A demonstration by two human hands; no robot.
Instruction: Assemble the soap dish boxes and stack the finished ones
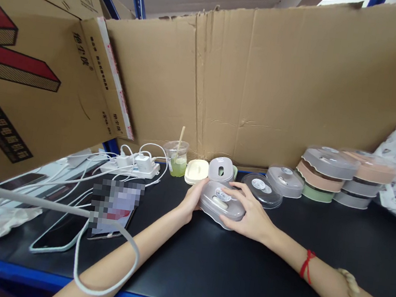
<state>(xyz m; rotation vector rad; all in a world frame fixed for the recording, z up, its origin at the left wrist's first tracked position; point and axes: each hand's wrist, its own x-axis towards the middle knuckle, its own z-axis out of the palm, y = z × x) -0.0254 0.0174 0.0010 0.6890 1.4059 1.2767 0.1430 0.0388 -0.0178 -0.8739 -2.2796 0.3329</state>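
Between my two hands is a grey oval container with a clear lid (pixel 210 195), which carries a white round label and a pale handle on top. My left hand (pixel 193 200) grips its left side, its fingertips partly hidden behind and under it. From the right, my right hand (pixel 251 214) reaches over the lid with its fingers and holds the right edge with the thumb at the front. Just behind stand a small grey piece with a dark opening (pixel 221 166) and a cream square piece (pixel 197 170). A clear oval lid with a label (pixel 265 191) lies to the right.
A lidded grey container (pixel 284 182) and stacked grey, peach and green containers (pixel 319 181) stand at right. Leftward are a cup of green drink (pixel 178 164), a power strip (pixel 133 168), phones (pixel 61 232) and a looping cable (pixel 135 262). Cardboard (pixel 264 89) walls the back.
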